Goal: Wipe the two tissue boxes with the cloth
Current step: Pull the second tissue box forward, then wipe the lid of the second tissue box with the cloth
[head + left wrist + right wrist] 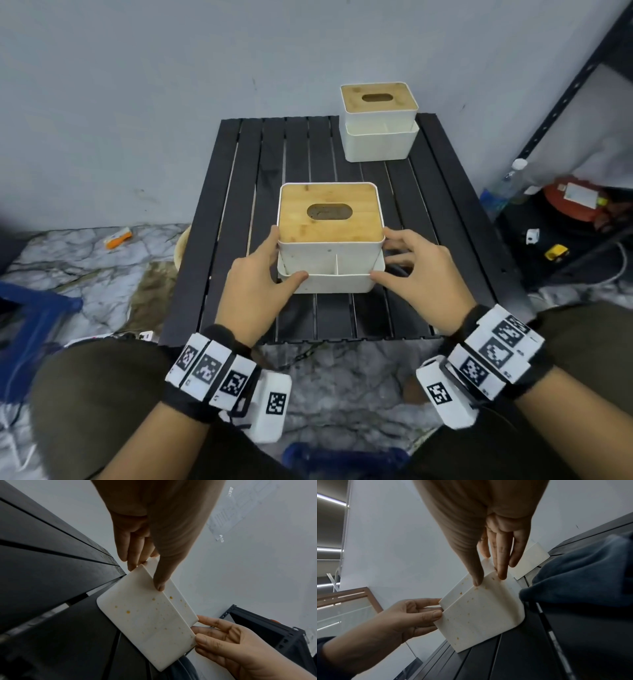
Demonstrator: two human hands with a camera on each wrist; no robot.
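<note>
Both hands hold the near box point(330, 240) at the table's point(205, 240) middle: left hand point(255, 291) pinching its 9 o'clock side, right hand point(416, 274) its 3 o'clock side. No wiping yet, I think; orange spots show. Next, grab the dark cloth point(582, 572) at 3 o'clock. Another box point(379, 123) waits at 1 o'clock.

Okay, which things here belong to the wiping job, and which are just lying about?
Job:
near white tissue box with bamboo lid, held by left hand and right hand
far white tissue box with bamboo lid
dark blue cloth

Lying about:
clear plastic bottle
orange packet
yellow toy
</note>
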